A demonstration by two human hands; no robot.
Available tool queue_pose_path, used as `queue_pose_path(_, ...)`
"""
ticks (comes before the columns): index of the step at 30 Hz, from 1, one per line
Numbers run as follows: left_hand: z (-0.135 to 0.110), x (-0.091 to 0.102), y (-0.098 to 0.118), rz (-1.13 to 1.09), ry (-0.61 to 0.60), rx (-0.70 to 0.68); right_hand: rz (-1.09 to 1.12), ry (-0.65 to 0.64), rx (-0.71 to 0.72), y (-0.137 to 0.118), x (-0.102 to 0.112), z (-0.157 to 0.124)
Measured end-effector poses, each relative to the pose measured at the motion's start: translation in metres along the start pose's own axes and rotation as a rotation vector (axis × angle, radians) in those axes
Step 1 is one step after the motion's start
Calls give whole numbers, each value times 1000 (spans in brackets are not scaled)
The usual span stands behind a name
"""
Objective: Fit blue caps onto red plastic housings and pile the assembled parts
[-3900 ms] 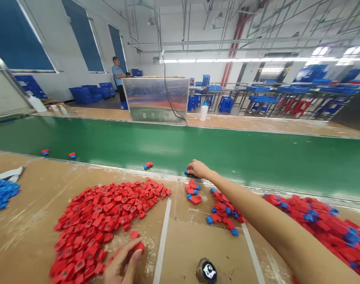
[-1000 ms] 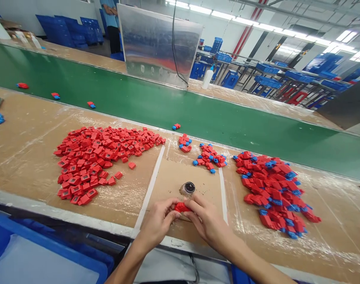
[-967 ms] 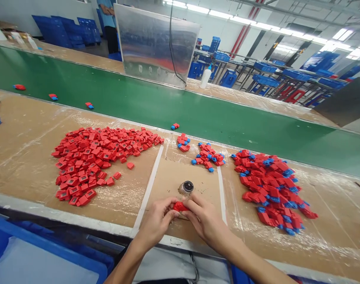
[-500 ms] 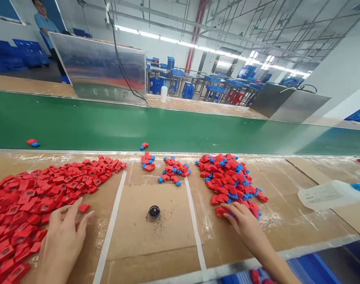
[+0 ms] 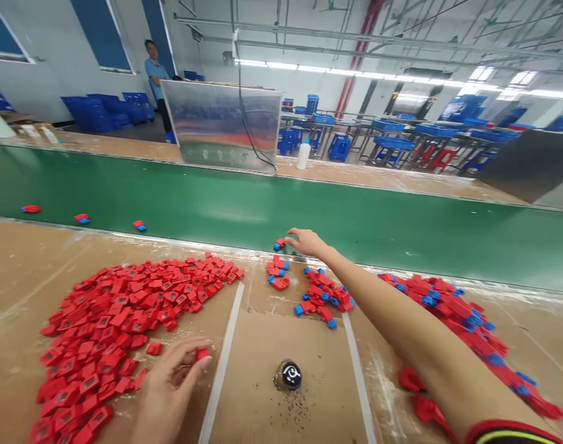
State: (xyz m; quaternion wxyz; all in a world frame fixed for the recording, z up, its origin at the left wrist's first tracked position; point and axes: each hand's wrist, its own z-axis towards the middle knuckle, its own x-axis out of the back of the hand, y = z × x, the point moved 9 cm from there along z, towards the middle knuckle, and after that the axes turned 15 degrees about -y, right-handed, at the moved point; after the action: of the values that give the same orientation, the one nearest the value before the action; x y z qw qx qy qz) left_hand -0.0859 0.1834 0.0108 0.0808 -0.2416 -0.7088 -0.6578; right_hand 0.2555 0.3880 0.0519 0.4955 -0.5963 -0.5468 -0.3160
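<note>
left hand: curled low, pinching red piece | right hand: arm outstretched, fingers open beside part at belt edge

Head camera looks forward and down, close over workbench.

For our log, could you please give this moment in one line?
left hand: pinches small red plastic piece | right hand: stretched to red-and-blue plastic piece at green conveyor belt edge

The brown bench holds a big pile of red pieces, 2 small heaps, a red and blue pile and 1 little black pot.
</note>
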Motion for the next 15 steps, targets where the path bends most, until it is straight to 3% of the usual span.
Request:
queue_pose_path(3,-15,-16,4,-253,-37,62,-9,-53,-65,-17,-18,40)
queue_pose_path(7,-26,-33,10,-535,-127,92,-32,-58,-109,-20,-27,39)
queue_pose_path(11,-29,-46,6,-721,-203,75,-12,5,-85,-14,-8,-6)
queue_pose_path(15,-34,-52,2,-686,-159,24,65,53,95,-23,-8,-95)
